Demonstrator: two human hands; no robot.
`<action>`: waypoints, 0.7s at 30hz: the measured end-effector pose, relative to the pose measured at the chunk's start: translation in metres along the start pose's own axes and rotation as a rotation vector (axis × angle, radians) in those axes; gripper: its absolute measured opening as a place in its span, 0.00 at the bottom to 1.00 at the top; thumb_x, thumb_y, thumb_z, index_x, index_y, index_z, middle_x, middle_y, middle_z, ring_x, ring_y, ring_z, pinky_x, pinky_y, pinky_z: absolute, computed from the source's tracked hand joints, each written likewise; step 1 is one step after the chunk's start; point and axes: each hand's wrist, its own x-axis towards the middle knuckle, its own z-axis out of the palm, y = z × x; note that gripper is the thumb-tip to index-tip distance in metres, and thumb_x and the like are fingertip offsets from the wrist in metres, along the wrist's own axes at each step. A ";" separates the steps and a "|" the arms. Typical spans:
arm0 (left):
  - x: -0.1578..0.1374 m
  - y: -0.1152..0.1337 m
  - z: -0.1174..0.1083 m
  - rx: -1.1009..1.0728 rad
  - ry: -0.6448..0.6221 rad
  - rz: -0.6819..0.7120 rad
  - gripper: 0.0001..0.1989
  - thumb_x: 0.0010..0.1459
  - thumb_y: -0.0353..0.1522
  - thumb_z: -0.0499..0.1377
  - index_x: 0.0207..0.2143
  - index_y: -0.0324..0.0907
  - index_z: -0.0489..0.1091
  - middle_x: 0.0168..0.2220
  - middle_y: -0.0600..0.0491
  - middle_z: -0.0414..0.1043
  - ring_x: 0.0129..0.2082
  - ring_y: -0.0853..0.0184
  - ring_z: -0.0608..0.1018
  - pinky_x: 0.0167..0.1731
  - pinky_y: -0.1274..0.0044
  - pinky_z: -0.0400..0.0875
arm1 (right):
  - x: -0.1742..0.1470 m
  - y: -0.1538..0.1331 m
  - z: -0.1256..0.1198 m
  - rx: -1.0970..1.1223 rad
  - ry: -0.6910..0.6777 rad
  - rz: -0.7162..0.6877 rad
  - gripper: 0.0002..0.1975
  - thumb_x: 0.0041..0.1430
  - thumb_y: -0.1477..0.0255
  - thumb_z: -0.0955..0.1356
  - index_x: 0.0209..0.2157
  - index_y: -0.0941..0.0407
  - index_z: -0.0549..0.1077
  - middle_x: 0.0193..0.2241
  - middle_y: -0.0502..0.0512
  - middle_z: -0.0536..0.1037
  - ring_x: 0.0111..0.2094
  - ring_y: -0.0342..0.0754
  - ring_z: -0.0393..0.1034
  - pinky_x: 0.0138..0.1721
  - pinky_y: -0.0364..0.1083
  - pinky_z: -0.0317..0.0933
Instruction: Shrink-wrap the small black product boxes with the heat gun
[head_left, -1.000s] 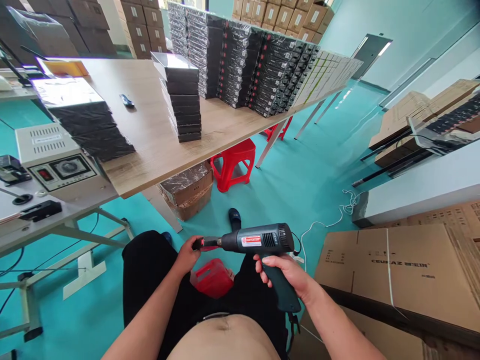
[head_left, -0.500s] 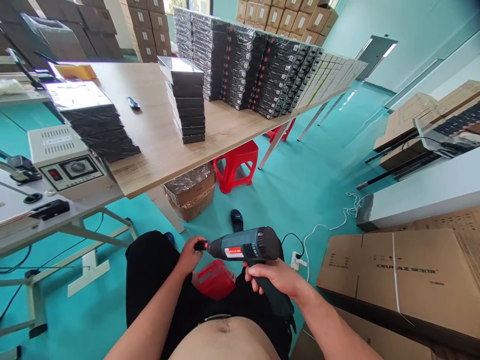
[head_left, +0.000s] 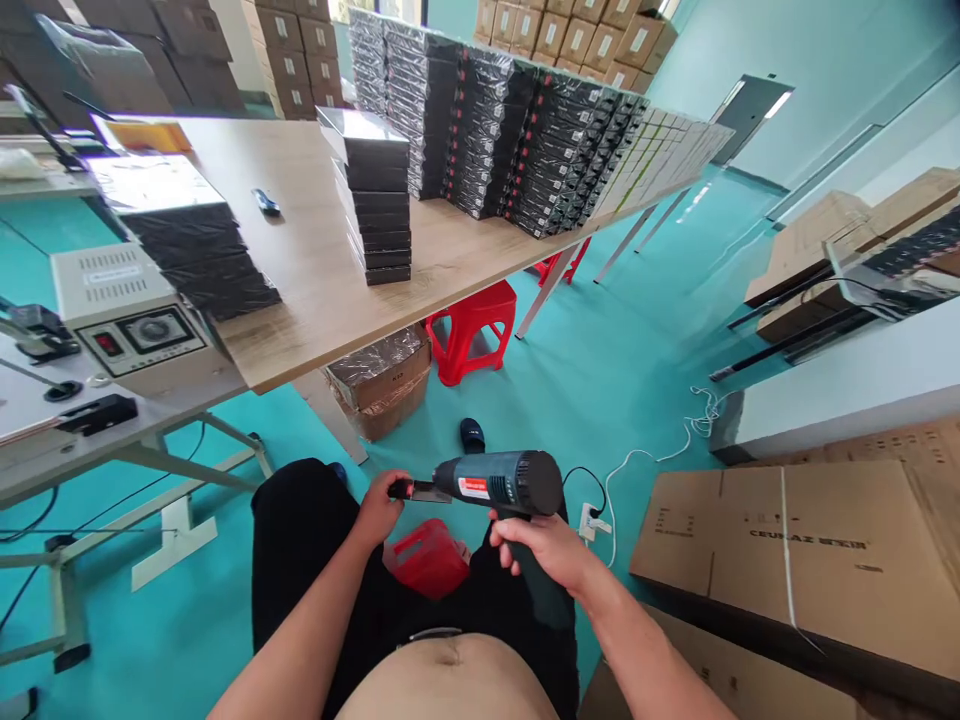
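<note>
Heat gun [head_left: 487, 478], 1: in right hand [head_left: 540, 545], fingers curled round grip [head_left: 549, 590]; lower grip merges with black trousers [head_left: 296, 550], outline hard to make out. Dark item [head_left: 403, 489], 1: in left hand [head_left: 380, 508], fingers clamped on its end; reaches to gun nozzle [head_left: 444, 477], contact unclear. Red container [head_left: 427, 562], 1: between legs, interior unclear. Red stool [head_left: 471, 310], 1: partly hidden beneath table [head_left: 307, 260]. Lettered carton [head_left: 795, 570], 1: right side, cut off by view's edge.

"CEUKAZ" on cardboard box [head_left: 750, 565]
</note>
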 end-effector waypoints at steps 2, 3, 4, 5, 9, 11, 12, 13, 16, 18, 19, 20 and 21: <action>0.000 0.000 0.000 -0.003 -0.004 -0.005 0.24 0.38 0.20 0.50 0.38 0.43 0.72 0.44 0.50 0.72 0.48 0.61 0.73 0.53 0.65 0.63 | -0.001 0.001 0.000 -0.031 -0.058 0.017 0.12 0.49 0.67 0.70 0.34 0.60 0.76 0.24 0.52 0.77 0.22 0.44 0.69 0.23 0.44 0.62; 0.000 -0.001 0.001 -0.005 0.001 -0.012 0.23 0.39 0.20 0.51 0.38 0.43 0.72 0.44 0.50 0.72 0.47 0.61 0.73 0.52 0.65 0.64 | -0.001 0.002 0.001 -0.039 -0.113 0.014 0.11 0.49 0.67 0.70 0.32 0.60 0.77 0.23 0.52 0.76 0.22 0.44 0.69 0.23 0.44 0.62; 0.000 -0.002 0.001 -0.006 0.010 -0.020 0.22 0.40 0.21 0.51 0.39 0.43 0.72 0.44 0.50 0.72 0.47 0.61 0.73 0.52 0.65 0.64 | -0.001 0.003 0.002 -0.037 -0.156 0.003 0.11 0.49 0.67 0.69 0.31 0.60 0.77 0.23 0.53 0.76 0.22 0.45 0.69 0.24 0.44 0.63; 0.000 -0.003 0.002 -0.005 0.022 -0.028 0.21 0.41 0.22 0.52 0.39 0.43 0.72 0.44 0.50 0.72 0.47 0.61 0.73 0.51 0.65 0.64 | -0.001 0.003 0.004 -0.031 -0.173 -0.013 0.10 0.49 0.67 0.69 0.29 0.60 0.77 0.22 0.53 0.76 0.23 0.45 0.69 0.25 0.44 0.63; -0.001 -0.005 0.002 0.004 0.023 -0.015 0.23 0.39 0.21 0.51 0.39 0.43 0.72 0.44 0.50 0.73 0.49 0.61 0.73 0.53 0.64 0.63 | 0.000 0.000 0.008 -0.010 -0.034 -0.018 0.10 0.49 0.67 0.69 0.30 0.59 0.77 0.23 0.52 0.76 0.23 0.44 0.69 0.24 0.44 0.62; -0.001 -0.006 0.002 -0.003 0.013 -0.010 0.24 0.38 0.20 0.50 0.38 0.43 0.73 0.45 0.50 0.73 0.49 0.61 0.73 0.53 0.64 0.63 | -0.002 -0.001 0.008 -0.021 -0.037 0.010 0.11 0.48 0.67 0.70 0.33 0.59 0.77 0.24 0.52 0.77 0.22 0.44 0.68 0.23 0.44 0.62; 0.000 -0.006 0.002 -0.008 0.014 -0.018 0.23 0.38 0.21 0.51 0.38 0.43 0.72 0.45 0.50 0.73 0.49 0.61 0.73 0.53 0.64 0.63 | -0.002 0.000 0.008 -0.018 -0.075 0.012 0.12 0.48 0.67 0.70 0.33 0.60 0.77 0.24 0.53 0.77 0.22 0.44 0.68 0.23 0.44 0.62; 0.000 -0.006 0.002 -0.015 0.018 -0.031 0.23 0.39 0.21 0.51 0.38 0.43 0.72 0.45 0.50 0.73 0.49 0.61 0.73 0.53 0.64 0.63 | -0.003 0.001 0.009 -0.010 -0.121 0.002 0.12 0.48 0.67 0.70 0.33 0.60 0.77 0.24 0.53 0.77 0.22 0.44 0.69 0.24 0.44 0.62; 0.001 -0.005 0.002 -0.047 0.031 -0.076 0.22 0.40 0.23 0.52 0.40 0.43 0.72 0.45 0.50 0.74 0.49 0.60 0.73 0.52 0.65 0.64 | 0.000 0.005 0.010 0.044 -0.123 -0.035 0.12 0.49 0.66 0.70 0.31 0.61 0.77 0.24 0.54 0.77 0.23 0.44 0.69 0.26 0.45 0.64; 0.001 -0.003 0.000 -0.068 0.042 -0.100 0.23 0.40 0.23 0.51 0.41 0.42 0.71 0.46 0.50 0.74 0.49 0.61 0.73 0.53 0.65 0.63 | 0.003 0.006 0.005 0.082 0.028 -0.033 0.14 0.50 0.64 0.70 0.34 0.60 0.77 0.25 0.54 0.77 0.24 0.44 0.70 0.26 0.44 0.64; 0.001 -0.002 -0.002 -0.071 0.050 -0.113 0.23 0.41 0.23 0.51 0.41 0.42 0.71 0.46 0.50 0.74 0.49 0.61 0.73 0.52 0.66 0.63 | 0.004 0.005 0.001 0.085 0.104 -0.016 0.14 0.50 0.64 0.70 0.35 0.60 0.77 0.26 0.54 0.78 0.24 0.44 0.70 0.25 0.44 0.64; 0.001 -0.001 -0.003 -0.067 0.060 -0.125 0.23 0.41 0.23 0.51 0.42 0.42 0.71 0.46 0.50 0.74 0.49 0.60 0.74 0.52 0.66 0.64 | 0.004 0.005 -0.003 0.072 0.151 0.010 0.14 0.49 0.65 0.70 0.36 0.60 0.76 0.26 0.54 0.78 0.24 0.44 0.70 0.25 0.44 0.64; 0.001 -0.001 -0.004 -0.057 0.070 -0.134 0.22 0.42 0.24 0.52 0.42 0.42 0.71 0.45 0.50 0.75 0.48 0.60 0.74 0.52 0.66 0.64 | 0.004 0.005 -0.006 0.051 0.160 0.035 0.14 0.49 0.65 0.70 0.36 0.60 0.76 0.26 0.54 0.78 0.23 0.44 0.70 0.24 0.44 0.64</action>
